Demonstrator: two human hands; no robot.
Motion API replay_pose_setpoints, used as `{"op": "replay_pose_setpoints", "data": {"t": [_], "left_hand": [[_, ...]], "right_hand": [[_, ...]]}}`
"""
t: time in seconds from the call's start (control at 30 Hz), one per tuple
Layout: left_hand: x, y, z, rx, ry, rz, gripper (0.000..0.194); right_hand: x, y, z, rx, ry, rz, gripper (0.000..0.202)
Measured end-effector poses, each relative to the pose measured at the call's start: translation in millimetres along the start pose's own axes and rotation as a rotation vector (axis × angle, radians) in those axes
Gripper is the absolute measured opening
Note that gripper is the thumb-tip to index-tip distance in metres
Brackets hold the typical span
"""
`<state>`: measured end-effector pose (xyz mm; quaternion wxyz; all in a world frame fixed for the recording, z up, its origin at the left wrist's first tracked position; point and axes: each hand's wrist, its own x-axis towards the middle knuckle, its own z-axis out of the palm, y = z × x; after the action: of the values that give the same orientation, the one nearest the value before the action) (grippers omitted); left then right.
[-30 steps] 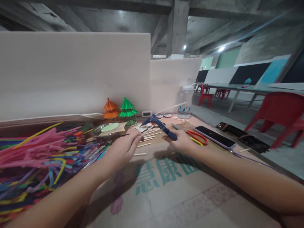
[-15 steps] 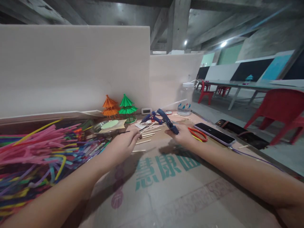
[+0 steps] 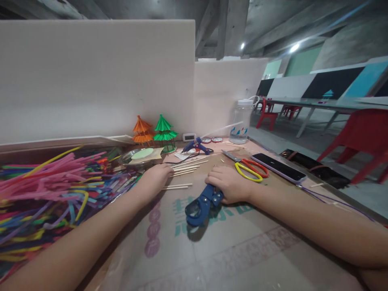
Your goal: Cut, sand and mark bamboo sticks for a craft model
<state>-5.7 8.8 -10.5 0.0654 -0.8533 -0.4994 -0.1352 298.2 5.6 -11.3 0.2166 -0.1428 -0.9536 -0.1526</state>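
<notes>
On the left, my left hand (image 3: 157, 178) is closed at the near ends of some thin wooden sticks (image 3: 185, 173); its fingertips are partly hidden, but it seems to pinch one. Two more sticks (image 3: 178, 186) lie just below it on the cardboard. My right hand (image 3: 228, 184) is wrapped round the handles of a blue pipe cutter (image 3: 201, 206), whose hooked jaw points toward me and to the left, low over the printed cardboard (image 3: 182, 258). Scissors (image 3: 250, 171) with red and yellow handles lie beside my right hand.
Colourful pipe cleaners (image 3: 45, 194) fill the left side. Behind the sticks are a blue glue gun (image 3: 197, 146), a metal bowl (image 3: 127, 159), orange (image 3: 142, 131) and green (image 3: 165, 133) little pavilions and a water bottle (image 3: 239, 125). A phone (image 3: 279, 167) lies at right.
My right hand has turned the pipe cutter from pointing away to pointing toward me, lower over the cardboard. The scissors now show fully. My left hand has shifted slightly left.
</notes>
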Motion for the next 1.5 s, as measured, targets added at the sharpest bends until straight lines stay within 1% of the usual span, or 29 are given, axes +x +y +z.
{"op": "replay_pose_setpoints", "data": {"t": [0.07,0.13,0.23,0.4,0.53,0.6,0.7,0.8,0.9,1.0,1.1,1.33,1.5], "left_hand": [[0,-5,6.6,0.002,0.004,0.016,0.027],[1,-9,10.6,0.007,0.009,0.013,0.025],[2,-12,11.0,0.004,0.015,-0.001,0.024],[4,-9,9.2,-0.044,0.016,-0.032,0.022],[4,-3,7.6,-0.109,0.072,-0.107,0.018],[3,3,2.0,-0.165,0.125,-0.145,0.021],[1,16,-14.0,-0.262,0.209,-0.153,0.027],[-3,30,-32.1,-0.338,0.281,-0.111,0.03],[-8,42,-42.5,-0.477,0.328,-0.047,0.029],[-12,49,-42.8,-0.569,0.316,-0.003,0.029],[-13,50,-38.4,-0.566,0.285,0.005,0.03],[-11,47,-33.8,-0.499,0.232,-0.006,0.031],[-11,49,-36.3,-0.484,0.244,0.012,0.026]], "right_hand": [[1,-1,0,-0.025,-0.009,-0.032,0.024],[2,-1,1,-0.022,-0.005,-0.022,0.023],[2,0,2,-0.004,0.002,0.005,0.024],[3,-1,-1,-0.004,-0.011,0.003,0.022],[3,-3,0,0.069,0.024,0.079,0.027],[2,-2,2,0.121,0.063,0.158,0.032],[0,-1,3,0.166,0.119,0.301,0.035],[-1,0,2,0.204,0.157,0.43,0.033],[1,-1,-1,0.262,0.209,0.542,0.03],[2,-1,-2,0.309,0.277,0.607,0.03],[3,0,-3,0.34,0.323,0.614,0.033],[3,-1,-3,0.331,0.338,0.622,0.036],[3,0,-2,0.335,0.325,0.634,0.037]]}}
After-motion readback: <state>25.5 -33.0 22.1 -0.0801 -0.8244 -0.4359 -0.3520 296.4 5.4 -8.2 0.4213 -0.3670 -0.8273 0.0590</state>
